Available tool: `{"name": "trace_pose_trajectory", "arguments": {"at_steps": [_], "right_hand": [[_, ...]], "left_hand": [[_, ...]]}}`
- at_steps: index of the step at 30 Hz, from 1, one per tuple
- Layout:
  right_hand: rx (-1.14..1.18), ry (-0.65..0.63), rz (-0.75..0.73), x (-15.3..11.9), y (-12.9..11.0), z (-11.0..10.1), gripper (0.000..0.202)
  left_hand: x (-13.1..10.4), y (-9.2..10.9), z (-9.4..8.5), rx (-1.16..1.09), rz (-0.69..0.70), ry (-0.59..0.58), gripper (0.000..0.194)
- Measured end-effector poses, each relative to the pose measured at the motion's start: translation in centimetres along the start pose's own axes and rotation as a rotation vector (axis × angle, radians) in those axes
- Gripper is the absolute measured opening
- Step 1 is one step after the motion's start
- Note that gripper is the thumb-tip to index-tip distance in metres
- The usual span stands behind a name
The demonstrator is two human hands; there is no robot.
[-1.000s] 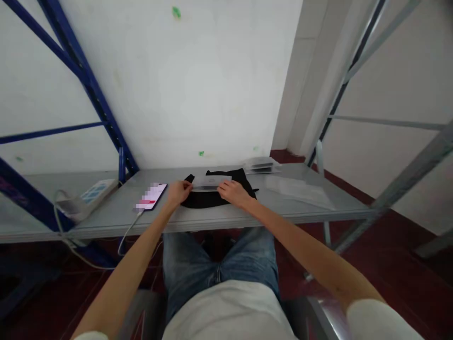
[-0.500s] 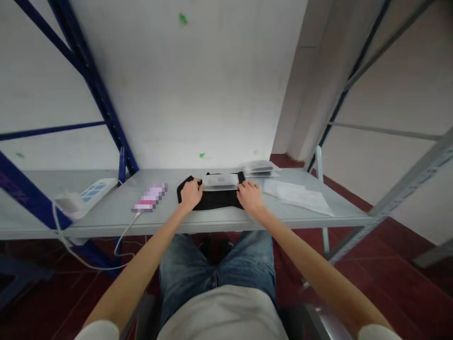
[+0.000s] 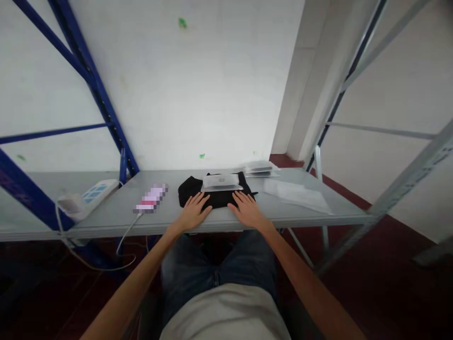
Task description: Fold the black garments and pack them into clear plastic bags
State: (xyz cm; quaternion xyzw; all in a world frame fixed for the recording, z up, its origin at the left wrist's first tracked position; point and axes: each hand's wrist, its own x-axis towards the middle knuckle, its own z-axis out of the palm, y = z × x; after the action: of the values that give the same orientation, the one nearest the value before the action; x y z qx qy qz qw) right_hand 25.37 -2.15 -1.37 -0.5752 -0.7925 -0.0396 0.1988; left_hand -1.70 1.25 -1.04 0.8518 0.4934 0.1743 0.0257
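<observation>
A piece of black cloth lies on the grey tabletop, its left part bunched and a thin strip poking out at the right. Across its upper part rests a frosted plastic packet with a small round mark in the middle. My left hand lies with fingers spread on the near left part of the cloth. On the near right part, my right hand rests with fingers spread too. Neither hand grips anything, and both sets of fingertips are just below the packet.
Behind and right is a stack of frosted packets; flat translucent bags lie in front of it. Left are a charging phone with a white cable and a power strip. Blue posts and grey posts flank the table.
Both hands have moved from the packet's ends toward me and opened flat on the cloth. The cloth's near edge has drawn in a little, and its left part looks more bunched.
</observation>
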Motion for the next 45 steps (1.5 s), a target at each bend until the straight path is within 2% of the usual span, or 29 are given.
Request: {"name": "trace_pose_trajectory", "arguments": {"at_steps": [6, 22, 29, 45], "right_hand": [[-0.016, -0.100, 0.015, 0.87, 0.56, 0.10, 0.073], [-0.049, -0.063, -0.007, 0.62, 0.40, 0.26, 0.073], [-0.046, -0.061, -0.010, 0.62, 0.36, 0.26, 0.071], [-0.055, -0.063, -0.002, 0.62, 0.27, 0.23, 0.073]], "left_hand": [[0.49, -0.47, -0.84, -0.014, 0.009, -0.095, 0.073], [-0.08, 0.03, -0.26, 0.037, 0.021, 0.010, 0.069], [-0.07, 0.20, -0.56, 0.023, 0.033, -0.022, 0.069], [-0.06, 0.22, -0.39, 0.053, 0.044, -0.004, 0.068]]}}
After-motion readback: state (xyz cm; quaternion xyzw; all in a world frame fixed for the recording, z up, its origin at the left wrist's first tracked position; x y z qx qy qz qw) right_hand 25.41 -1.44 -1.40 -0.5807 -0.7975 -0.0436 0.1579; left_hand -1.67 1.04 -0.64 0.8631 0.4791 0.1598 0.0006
